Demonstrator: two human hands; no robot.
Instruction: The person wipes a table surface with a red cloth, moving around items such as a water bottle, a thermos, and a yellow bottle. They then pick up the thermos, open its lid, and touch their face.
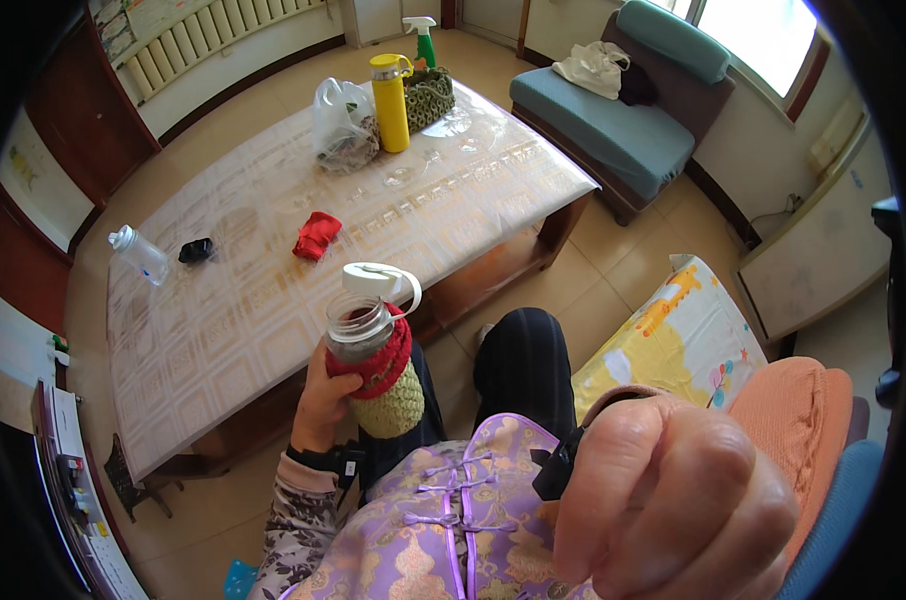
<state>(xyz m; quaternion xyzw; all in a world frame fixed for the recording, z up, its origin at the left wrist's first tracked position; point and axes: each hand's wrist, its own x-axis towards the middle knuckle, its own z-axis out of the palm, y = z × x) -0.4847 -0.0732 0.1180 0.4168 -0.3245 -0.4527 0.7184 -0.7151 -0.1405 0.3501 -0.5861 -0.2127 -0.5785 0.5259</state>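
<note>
My left hand (322, 405) is wrapped around a clear bottle (354, 346) in a knitted cover (387, 405), red at the top and pale green below. The bottle's mouth is uncovered and tilts towards me. Its white cap (368, 278) hangs beside the mouth on a strap loop. Very near the camera, at lower right, is my right hand (682, 487) with its fingers curled in. The palm side is hidden, so whether it holds anything cannot be seen. A folded red cloth (318, 235) lies on the table beyond the bottle.
On the cloth-covered table (220, 330) stand a white-capped clear bottle (140, 255), a small black item (196, 250), a plastic bag (344, 127), a yellow flask (390, 105), a woven basket (430, 101) and a green spray bottle (424, 46). A blue-cushioned seat (603, 127) is at back right.
</note>
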